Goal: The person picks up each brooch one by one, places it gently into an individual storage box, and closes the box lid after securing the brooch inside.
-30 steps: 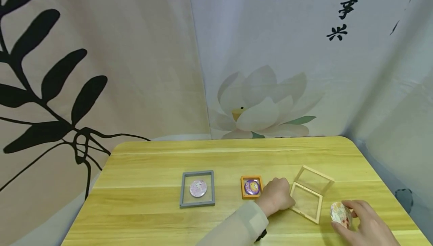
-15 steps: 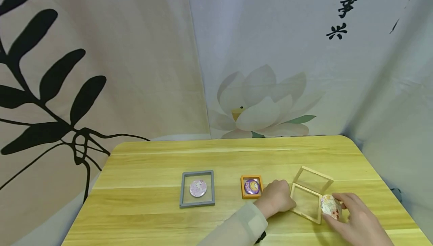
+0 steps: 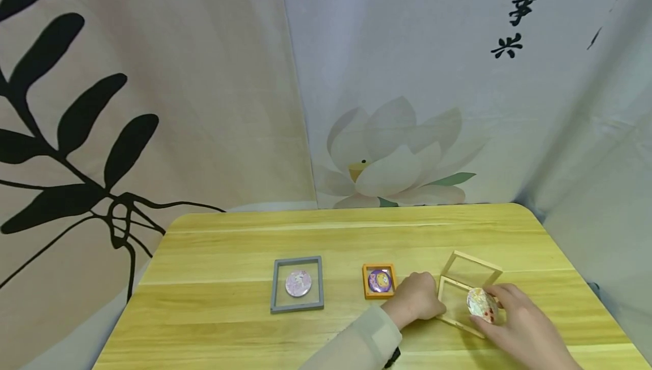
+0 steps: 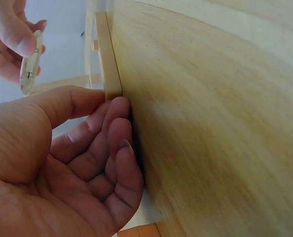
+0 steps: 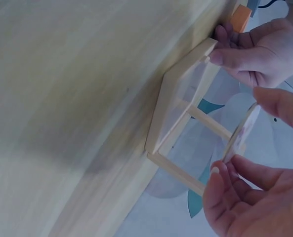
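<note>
A cream-coloured hinged display frame (image 3: pixel 462 328) lies on the table's right side, its lid (image 3: pixel 479 259) tilted up at the back. My left hand (image 3: pixel 415 299) pinches the frame's near-left corner between thumb and curled fingers, as the left wrist view also shows at the frame's edge (image 4: pixel 108 59). Above the frame's base, my right hand (image 3: pixel 519 322) holds a round badge (image 3: pixel 480 304) with a pale, colourful print, pinched by its rim. In the right wrist view the badge (image 5: pixel 241 132) is tilted, apart from the frame's clear panel (image 5: pixel 178 94).
Left of my left hand sits a small orange frame (image 3: pixel 365 288) holding a purple round badge (image 3: pixel 379 281). Farther left lies a larger grey frame (image 3: pixel 297 308) with a pale pink badge (image 3: pixel 298 283). A printed curtain (image 3: pixel 244 104) hangs behind the wooden table (image 3: pixel 219 279).
My right hand has moved left with the badge, from beside the cream frame to above its base. The left hand stays at the frame's corner.
</note>
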Motion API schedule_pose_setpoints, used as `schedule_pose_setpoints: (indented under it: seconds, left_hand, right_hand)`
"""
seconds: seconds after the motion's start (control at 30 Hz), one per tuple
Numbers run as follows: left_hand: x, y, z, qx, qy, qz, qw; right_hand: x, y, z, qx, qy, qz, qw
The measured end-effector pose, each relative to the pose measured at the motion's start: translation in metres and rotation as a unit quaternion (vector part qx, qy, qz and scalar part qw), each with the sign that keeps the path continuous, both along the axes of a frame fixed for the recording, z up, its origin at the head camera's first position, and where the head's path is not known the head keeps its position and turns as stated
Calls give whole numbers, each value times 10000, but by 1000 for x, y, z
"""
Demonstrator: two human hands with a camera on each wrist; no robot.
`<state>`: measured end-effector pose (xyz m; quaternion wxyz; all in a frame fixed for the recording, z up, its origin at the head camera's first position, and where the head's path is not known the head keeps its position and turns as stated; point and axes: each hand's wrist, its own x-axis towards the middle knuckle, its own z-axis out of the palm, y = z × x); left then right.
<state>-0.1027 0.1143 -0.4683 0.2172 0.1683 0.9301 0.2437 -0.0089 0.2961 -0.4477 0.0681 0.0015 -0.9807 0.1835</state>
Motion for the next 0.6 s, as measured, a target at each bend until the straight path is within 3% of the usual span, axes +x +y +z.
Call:
schedule_pose_setpoints:
  seconds: [0.33, 0.6]
  left_hand:
    - [1, -1, 1, 17, -76, 27, 10000]
    - [-4, -1, -10, 215, -91, -94, 9997]
  right_hand:
    - [-13, -9, -16, 27, 60, 249, 9997]
    - [-20, -14, -23, 156, -165, 309, 9993]
